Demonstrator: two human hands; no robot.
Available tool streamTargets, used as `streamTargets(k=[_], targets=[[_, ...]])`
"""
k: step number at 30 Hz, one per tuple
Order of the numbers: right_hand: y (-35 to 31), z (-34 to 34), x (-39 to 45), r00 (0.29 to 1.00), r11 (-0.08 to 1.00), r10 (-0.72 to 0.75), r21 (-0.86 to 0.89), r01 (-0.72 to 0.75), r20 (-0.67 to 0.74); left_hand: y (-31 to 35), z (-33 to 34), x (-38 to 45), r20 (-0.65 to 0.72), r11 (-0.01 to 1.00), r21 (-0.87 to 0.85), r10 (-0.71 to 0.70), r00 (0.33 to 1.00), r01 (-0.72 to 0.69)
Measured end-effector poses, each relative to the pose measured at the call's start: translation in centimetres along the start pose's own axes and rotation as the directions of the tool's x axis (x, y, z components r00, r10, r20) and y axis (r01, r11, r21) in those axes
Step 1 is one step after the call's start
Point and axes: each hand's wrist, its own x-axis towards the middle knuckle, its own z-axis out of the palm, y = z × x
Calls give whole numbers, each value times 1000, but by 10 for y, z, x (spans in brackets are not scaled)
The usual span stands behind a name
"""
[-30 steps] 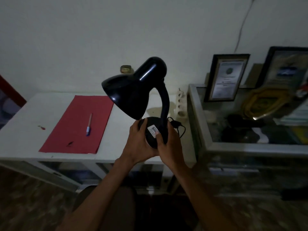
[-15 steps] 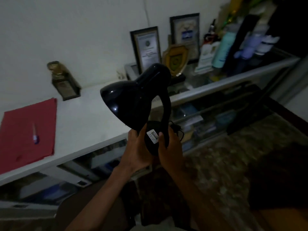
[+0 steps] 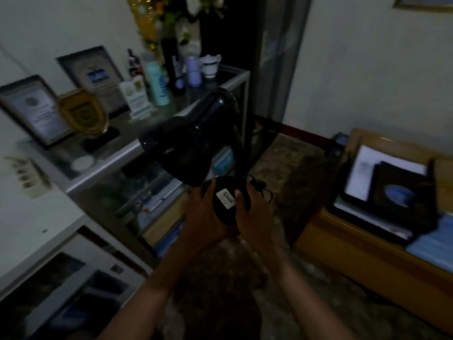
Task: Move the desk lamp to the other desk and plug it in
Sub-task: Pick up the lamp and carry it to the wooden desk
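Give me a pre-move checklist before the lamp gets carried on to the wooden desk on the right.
1. Both hands on the lamp base: ok, left hand and right hand clasp it.
2. Lamp clear of the glass cabinet: ok.
3. Cord gathered: ok, bundled at the right hand.
4. Bare spot on the wooden desk: cannot tell, papers cover what shows.
5. Socket near that desk: cannot tell.

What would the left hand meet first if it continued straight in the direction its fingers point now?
The left hand is already on the black lamp base, so it meets that at once. Further along that line hangs the lamp shade, then probably the glass cabinet; depth is unclear.
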Motion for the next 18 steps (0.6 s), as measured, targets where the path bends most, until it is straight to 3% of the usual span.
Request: streamTargets(k=[3,6,11,15,18], targets=[[20,-70,6,998,1000,15,-19,-17,-60,51,39,21,109,995,41,87,990,-92],[39,-134,10,992,996,-31,-87,20,-122,104,70,35,43,970,-12,243,969,-243],[62,-223,21,961,989,10,-136,-50,-278,175,117,68,180,963,-34,269,946,-267],[76,-288,37,900,979,-14,-189,-77,-437,244,150,105,238,899,-120,437,867,-420],[85,-337,48,845,970,-20,-215,-113,-534,292,181,126,141,798,-165,601,787,-580]])
